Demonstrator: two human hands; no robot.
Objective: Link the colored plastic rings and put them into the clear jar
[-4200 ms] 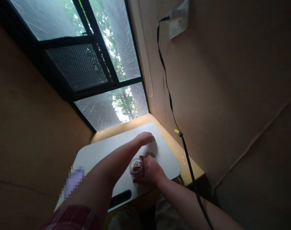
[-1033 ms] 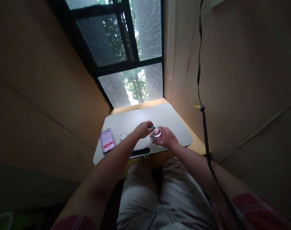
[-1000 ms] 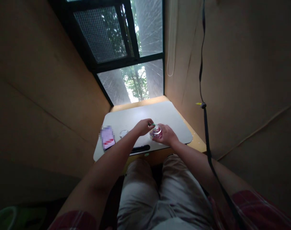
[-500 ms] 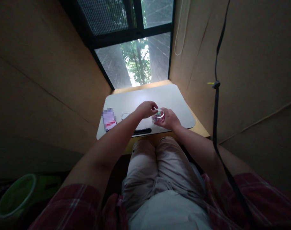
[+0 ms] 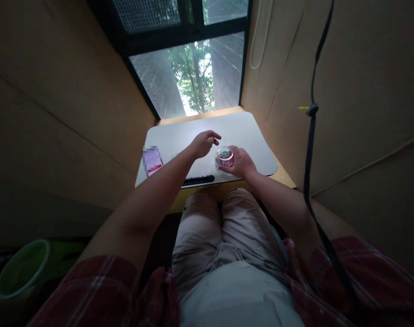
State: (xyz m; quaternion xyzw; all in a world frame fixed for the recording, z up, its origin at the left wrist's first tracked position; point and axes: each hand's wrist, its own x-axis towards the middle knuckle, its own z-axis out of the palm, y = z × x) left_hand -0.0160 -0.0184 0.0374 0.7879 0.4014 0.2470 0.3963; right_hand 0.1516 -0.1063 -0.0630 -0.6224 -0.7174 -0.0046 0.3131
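A small clear round jar (image 5: 224, 156) stands on the white lap-desk board (image 5: 234, 127), with small red, white and green pieces inside; what they are is too small to tell. My right hand (image 5: 241, 162) wraps round the jar's right side, thumb at the front. Above and left of the jar hovers my left hand (image 5: 207, 142), its index finger stretched out and the others loosely bent. I see nothing between its fingers. Behind my left forearm, a clear round lid-like piece (image 5: 175, 156) lies on the board, partly hidden.
A phone (image 5: 152, 161) lies at the board's left edge. Along the front edge runs a black slot (image 5: 202, 179). A dark strap (image 5: 311, 136) hangs on the right. A window (image 5: 193, 77) rises behind the board, and a green bin (image 5: 26, 268) stands low at left.
My left hand has lifted away from the jar's mouth, up and to the left. My right hand stays on the jar. The whole view has shifted slightly.
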